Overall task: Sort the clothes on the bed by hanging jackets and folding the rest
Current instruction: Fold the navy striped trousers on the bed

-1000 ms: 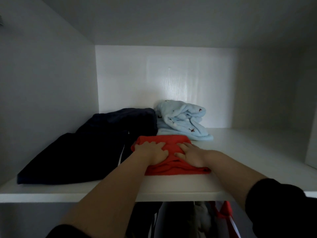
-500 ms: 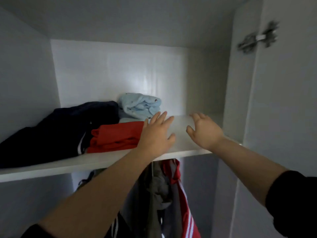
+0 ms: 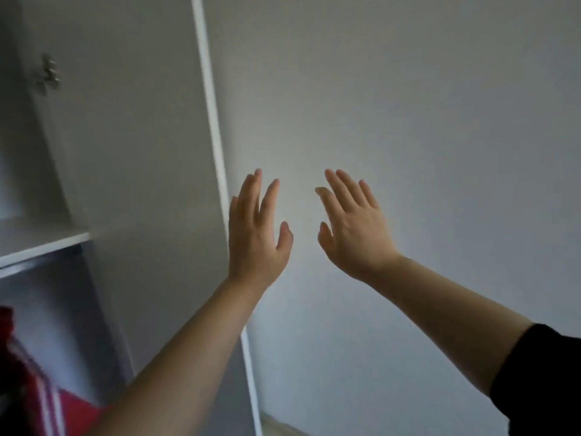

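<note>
My left hand (image 3: 256, 229) and my right hand (image 3: 352, 226) are both raised in the air with fingers straight and spread, holding nothing. They hover in front of a plain wall, just right of the white wardrobe's open door (image 3: 141, 158). A red jacket with white stripes (image 3: 47, 401) hangs inside the wardrobe at the bottom left, only partly in view. The folded clothes on the shelf are out of frame.
The wardrobe shelf edge (image 3: 41, 247) shows at the left, with a metal hinge (image 3: 48, 75) above it. The door's white edge (image 3: 217, 158) runs down between wardrobe and grey wall (image 3: 408, 105). A strip of floor shows at the bottom.
Both hands have left the folded red garment and pulled off the shelf. The view has swung right, from the shelf to the door and the wall.
</note>
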Demonstrator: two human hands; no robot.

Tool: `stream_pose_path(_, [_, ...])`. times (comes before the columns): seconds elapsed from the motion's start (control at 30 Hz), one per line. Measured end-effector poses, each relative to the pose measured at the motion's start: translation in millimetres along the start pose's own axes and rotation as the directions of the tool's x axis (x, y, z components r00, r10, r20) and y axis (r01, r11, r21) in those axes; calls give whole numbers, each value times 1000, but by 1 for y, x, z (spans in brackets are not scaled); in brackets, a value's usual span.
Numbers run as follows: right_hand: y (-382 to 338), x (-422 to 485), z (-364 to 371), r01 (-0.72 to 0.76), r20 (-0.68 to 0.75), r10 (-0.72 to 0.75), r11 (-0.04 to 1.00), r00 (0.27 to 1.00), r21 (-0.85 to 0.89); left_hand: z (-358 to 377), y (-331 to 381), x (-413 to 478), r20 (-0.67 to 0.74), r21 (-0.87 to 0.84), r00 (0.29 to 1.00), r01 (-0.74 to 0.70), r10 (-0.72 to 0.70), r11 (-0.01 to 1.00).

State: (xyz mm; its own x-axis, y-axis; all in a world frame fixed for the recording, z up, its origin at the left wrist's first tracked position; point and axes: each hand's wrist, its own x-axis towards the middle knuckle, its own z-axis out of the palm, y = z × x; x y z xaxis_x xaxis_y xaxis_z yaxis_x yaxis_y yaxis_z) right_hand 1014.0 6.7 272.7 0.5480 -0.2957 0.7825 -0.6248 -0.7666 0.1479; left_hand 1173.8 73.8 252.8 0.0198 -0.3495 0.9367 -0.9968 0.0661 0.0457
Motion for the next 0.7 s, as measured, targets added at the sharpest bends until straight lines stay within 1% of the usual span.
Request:
stream_pose_path(0.07, [58, -47, -25, -95, 42, 99, 993, 994, -75, 37, 60, -3, 3, -85, 1000, -12, 13, 996])
stream_pose_path(0.17, [135, -120, -61, -201, 117, 229, 956, 966, -212, 92, 155, -10, 123, -218, 992, -14, 42, 976])
stream_pose_path(0.27, [197, -185, -97, -305, 137, 359, 902, 923, -307, 136, 252, -22, 237, -329, 966, -24, 108, 944])
stream_pose_path(0.4, [269, -262, -133, -438, 133, 521, 808, 843, -394, 186, 361, -39, 342, -417, 903, -103, 261, 903])
stream_pose_path(0.53, [336, -331, -148, -539, 121, 652, 705, 749, -461, 241, 446, -51, 387, -486, 835, -174, 390, 856])
stream_pose_path(0.7, [427, -405, -150, -597, 130, 765, 586, 631, -548, 331, 539, -79, 474, -551, 746, -163, 468, 818])
